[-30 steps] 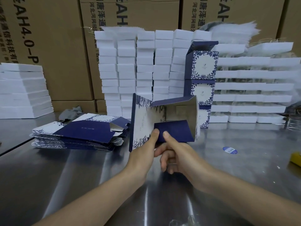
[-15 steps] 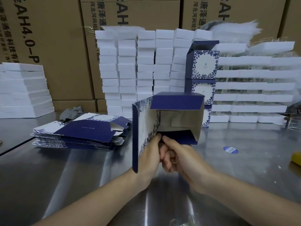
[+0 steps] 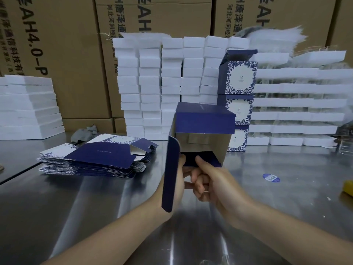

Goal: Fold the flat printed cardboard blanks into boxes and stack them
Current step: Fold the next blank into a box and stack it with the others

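Note:
A half-formed navy and white printed box (image 3: 205,123) is held above the steel table, its open end facing me with the brown inside showing. My left hand (image 3: 179,180) grips its left side, partly hidden behind a long navy flap (image 3: 171,175) that hangs toward me. My right hand (image 3: 212,180) pinches the lower navy flap (image 3: 207,159), thumb on top. A pile of flat printed blanks (image 3: 91,159) lies to the left. A stack of three folded boxes (image 3: 239,100) stands behind, the top one with its lid open.
White foam blocks (image 3: 172,87) are stacked in columns at the back, with more at the left (image 3: 28,108) and white trays at the right (image 3: 298,108). Brown cartons (image 3: 63,54) form the back wall. A blue sticker (image 3: 271,177) and a yellow object (image 3: 348,188) lie on the steel table (image 3: 95,217).
The box has turned and squared up, its navy panel now on top. The long left flap swung toward me, and both hands shifted lower under the box.

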`<state>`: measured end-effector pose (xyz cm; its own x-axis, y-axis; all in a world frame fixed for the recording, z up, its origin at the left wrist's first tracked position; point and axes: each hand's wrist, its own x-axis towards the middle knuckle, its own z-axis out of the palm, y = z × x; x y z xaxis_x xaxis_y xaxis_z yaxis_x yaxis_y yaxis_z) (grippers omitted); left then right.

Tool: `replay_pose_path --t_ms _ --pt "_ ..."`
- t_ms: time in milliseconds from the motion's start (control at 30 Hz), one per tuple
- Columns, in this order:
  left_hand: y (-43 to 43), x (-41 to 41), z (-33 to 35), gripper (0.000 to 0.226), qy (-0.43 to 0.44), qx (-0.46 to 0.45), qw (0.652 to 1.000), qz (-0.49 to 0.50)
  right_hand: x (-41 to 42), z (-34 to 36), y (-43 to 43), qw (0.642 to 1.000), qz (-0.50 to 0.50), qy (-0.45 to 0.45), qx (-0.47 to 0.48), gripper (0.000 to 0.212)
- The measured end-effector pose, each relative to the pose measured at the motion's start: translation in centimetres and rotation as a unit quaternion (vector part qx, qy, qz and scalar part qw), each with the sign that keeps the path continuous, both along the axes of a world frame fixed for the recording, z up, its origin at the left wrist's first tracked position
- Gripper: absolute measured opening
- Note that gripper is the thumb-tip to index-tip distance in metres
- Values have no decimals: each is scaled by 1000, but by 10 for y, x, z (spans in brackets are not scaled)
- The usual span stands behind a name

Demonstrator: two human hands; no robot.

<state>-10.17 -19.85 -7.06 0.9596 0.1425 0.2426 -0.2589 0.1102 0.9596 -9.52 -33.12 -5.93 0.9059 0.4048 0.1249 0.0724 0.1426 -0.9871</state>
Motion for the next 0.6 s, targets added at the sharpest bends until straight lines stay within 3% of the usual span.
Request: replay_pose_path --t_ms 267,333,467,600 --pt "3 7 -7 44 -16 -34 999 -10 5 -2 -1 1000 -11 7 3 59" --pt "5 12 -11 54 -7 -29 999 13 6 -3 -1 1000 -19 15 0 55" --pt "15 15 -9 50 5 7 999 42 5 0 -3 997 -79 11 21 36" --pt "21 18 -1 50 62 -4 997 52 10 5 -8 986 -150 -43 56 64"
